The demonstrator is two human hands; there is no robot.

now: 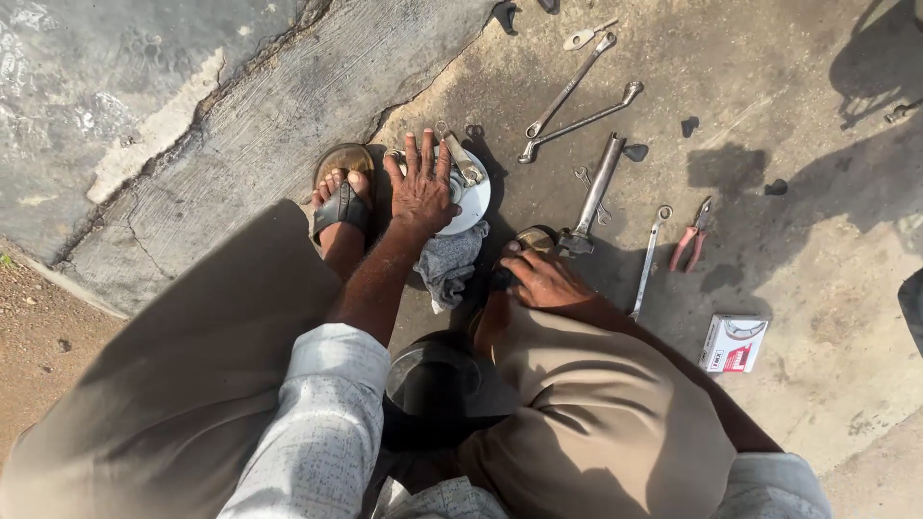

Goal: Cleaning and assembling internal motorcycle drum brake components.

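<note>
My left hand (421, 185) hovers palm-down, fingers spread, over a round white dish (475, 204) on the ground, which holds small metal parts (465, 165). A grey rag (450, 262) lies just below the dish. My right hand (545, 279) rests by my right foot, fingers curled near the lower end of a long metal tool (594, 197); whether it grips anything is hidden. My sandalled left foot (340, 200) stands to the left of the dish.
On the concrete lie two long spanners (577, 101), a smaller spanner (650, 255), red-handled pliers (692, 235) and a small white and red box (734, 342). A dark metal bowl (435, 377) sits between my knees. A cracked raised slab (240, 125) runs at left.
</note>
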